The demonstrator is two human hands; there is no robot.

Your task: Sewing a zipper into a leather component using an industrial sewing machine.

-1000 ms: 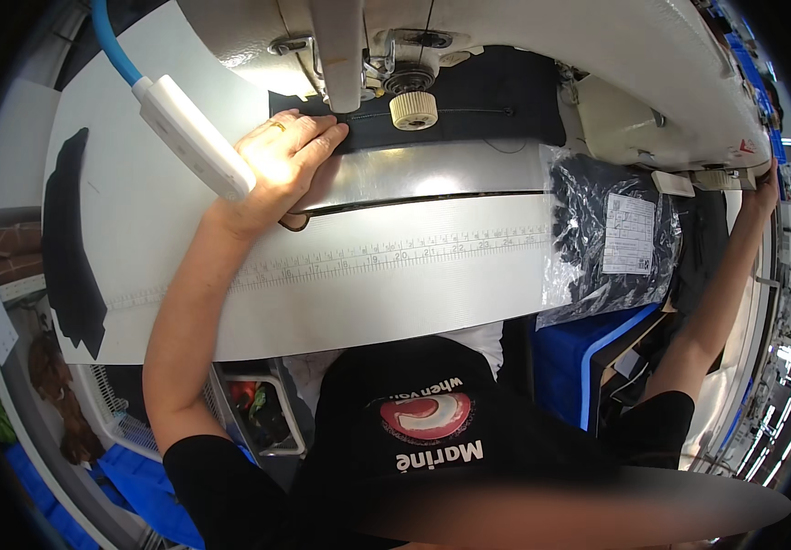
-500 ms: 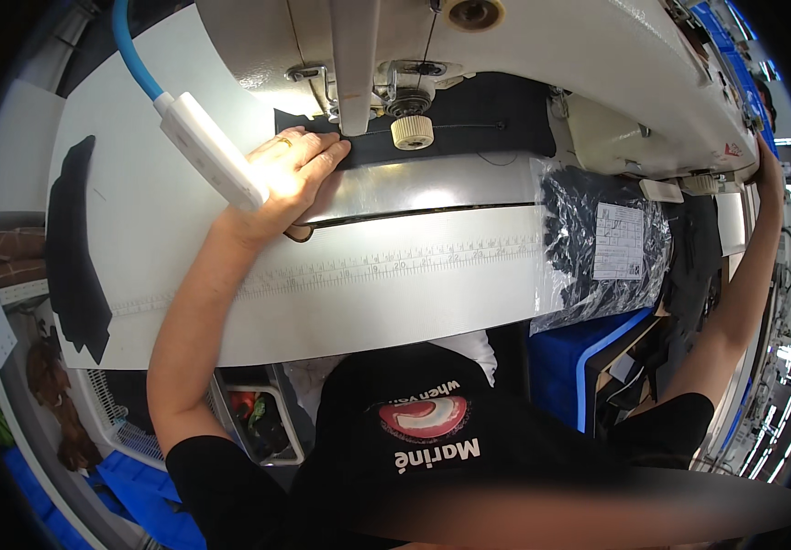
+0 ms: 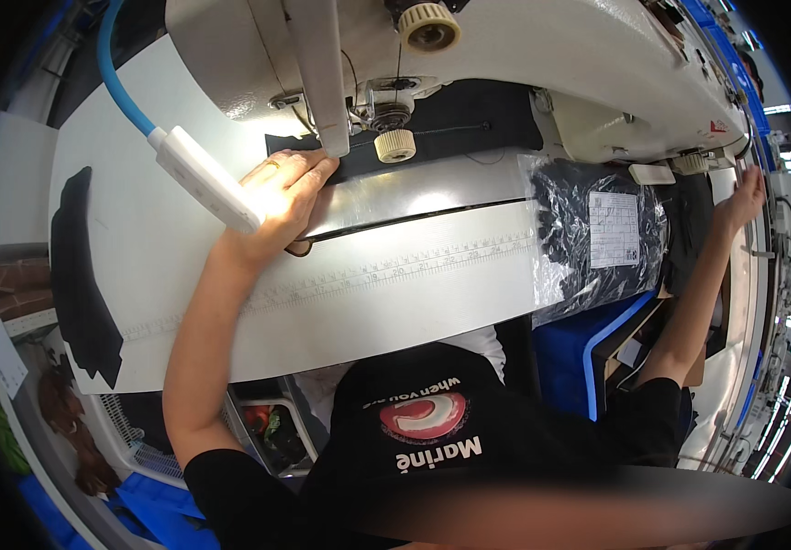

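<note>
Near the top centre of the head view, the dark cloth [image 3: 501, 105] lies under the sewing machine [image 3: 560, 50], a thin line running along it. Left of centre, my left hand [image 3: 276, 197] is laid nearly flat, fingers extended and close together, the tips at the cloth's left end; it seems to press there rather than grip. Toward the right edge of the frame, my right hand [image 3: 742, 200] is raised near the machine's end, fingers partly curled; I can't tell whether it holds anything. A clear bag of dark goods [image 3: 571, 266] sits right of centre, and a dark fabric bundle [image 3: 83, 275] lies at the left of the pale surface [image 3: 414, 298]. I judge the step in hand to be steadying the cloth for stitching; the next move calls for holding it flat and straight, fingertips clear of the stitching point.
</note>
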